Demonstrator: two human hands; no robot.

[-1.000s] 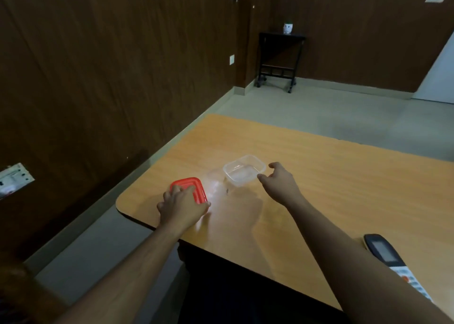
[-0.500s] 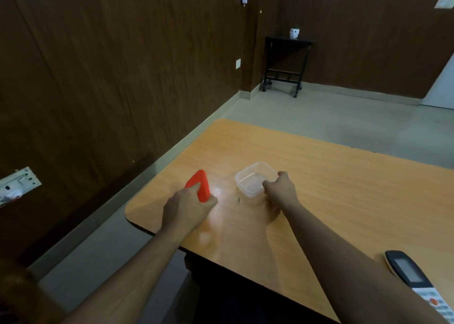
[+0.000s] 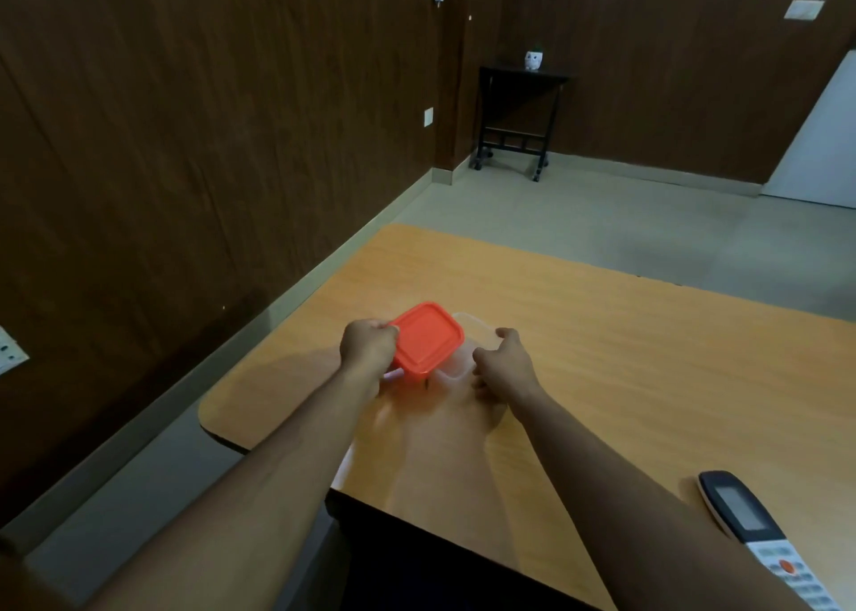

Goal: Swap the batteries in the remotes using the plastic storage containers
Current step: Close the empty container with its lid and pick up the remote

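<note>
My left hand (image 3: 368, 348) grips the left edge of a red lid (image 3: 428, 338) and holds it flat over a clear plastic container (image 3: 470, 332) on the wooden table (image 3: 625, 355). The lid covers most of the container; only its far corner and right rim show. My right hand (image 3: 502, 362) holds the container's right side. A white remote (image 3: 759, 545) with a dark screen lies at the table's near right edge, partly behind my right forearm. No batteries are visible.
A dark wood-panelled wall runs along the left, with a strip of grey floor between it and the table. A small black side table (image 3: 519, 114) with a white pot stands in the far corner.
My left hand lifted the red lid off the table, tilted it up, then brought it right and down over the container. My right hand closed on the container's right side.
</note>
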